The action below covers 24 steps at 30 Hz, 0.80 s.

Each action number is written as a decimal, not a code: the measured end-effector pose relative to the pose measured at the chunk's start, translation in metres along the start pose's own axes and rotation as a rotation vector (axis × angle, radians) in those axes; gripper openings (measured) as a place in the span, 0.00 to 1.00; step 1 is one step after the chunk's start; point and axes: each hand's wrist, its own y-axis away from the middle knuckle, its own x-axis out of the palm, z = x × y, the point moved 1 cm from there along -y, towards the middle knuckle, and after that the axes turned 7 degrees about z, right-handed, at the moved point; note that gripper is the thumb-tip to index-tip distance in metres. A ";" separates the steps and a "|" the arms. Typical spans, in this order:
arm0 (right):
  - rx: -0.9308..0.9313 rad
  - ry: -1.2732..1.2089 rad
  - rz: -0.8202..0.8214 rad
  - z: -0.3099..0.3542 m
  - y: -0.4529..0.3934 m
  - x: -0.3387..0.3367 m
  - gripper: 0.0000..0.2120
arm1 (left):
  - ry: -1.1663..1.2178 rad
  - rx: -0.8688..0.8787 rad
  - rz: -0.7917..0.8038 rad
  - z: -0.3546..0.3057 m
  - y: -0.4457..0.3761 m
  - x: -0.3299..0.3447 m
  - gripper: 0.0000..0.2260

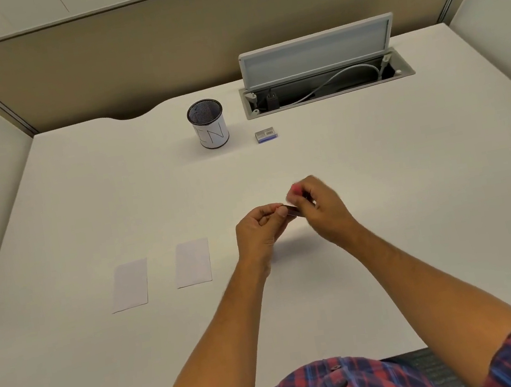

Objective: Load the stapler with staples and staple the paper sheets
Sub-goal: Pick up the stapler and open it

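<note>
Both hands grip stapler, axis left-right.

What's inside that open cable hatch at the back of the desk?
Inside the cable hatch, under its raised lid, a dark plug and a grey cable show, the cable running to the right end. The recess under the near rim is hidden.

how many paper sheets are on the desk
2. One sheet lies at the near left; the other sheet lies apart to its right, just left of the left hand. Stacked layers, if any, can't be told.
</note>
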 end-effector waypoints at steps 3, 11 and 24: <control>0.106 -0.273 -0.312 0.006 -0.012 -0.015 0.07 | 0.075 -0.011 -0.079 0.005 0.006 0.003 0.05; 0.505 -0.977 -0.338 -0.021 -0.008 -0.037 0.16 | -0.078 0.052 -0.080 -0.014 0.000 0.004 0.05; 0.588 -1.073 0.035 -0.034 0.019 -0.043 0.13 | -1.649 0.366 0.542 -0.022 -0.011 0.038 0.24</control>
